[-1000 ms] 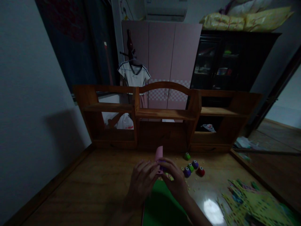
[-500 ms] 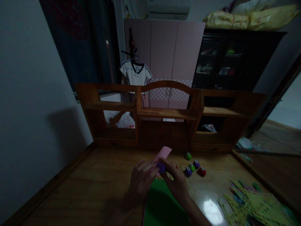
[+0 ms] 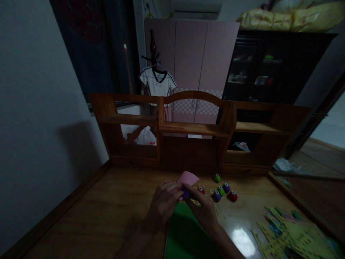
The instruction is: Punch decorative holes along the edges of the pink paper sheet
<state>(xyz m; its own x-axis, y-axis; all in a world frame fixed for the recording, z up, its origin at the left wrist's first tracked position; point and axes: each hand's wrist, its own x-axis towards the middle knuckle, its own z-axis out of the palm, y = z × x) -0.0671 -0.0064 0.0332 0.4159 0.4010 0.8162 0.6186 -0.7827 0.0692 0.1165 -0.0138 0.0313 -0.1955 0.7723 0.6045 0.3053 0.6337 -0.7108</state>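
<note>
Pink sheet material (image 3: 188,177) rises above your fingertips, its free end curling up and to the right. Your left hand (image 3: 165,201) pinches the sheet low down, fingers bent and pressed together. Your right hand (image 3: 202,207) pinches a small purple piece (image 3: 185,193) between thumb and forefinger, directly against the sheet. Both items are held up in front of you, over the far end of the green mat (image 3: 188,233). The exact contact between piece and sheet is hidden by your fingers.

For good results, anchor the sheet with the left fingers and make fine adjustments with the right only. Press lightly: the sheet looks thin and will probably crease under a hard squeeze. Turn your wrists slightly so the join comes into view; the light is dim. Work clear of the red piece (image 3: 201,190) just beyond your right fingers, and of the loose yellow bits (image 3: 219,216) scattered on the wooden surface (image 3: 118,201), which a sleeve or knuckle could sweep away.
</note>
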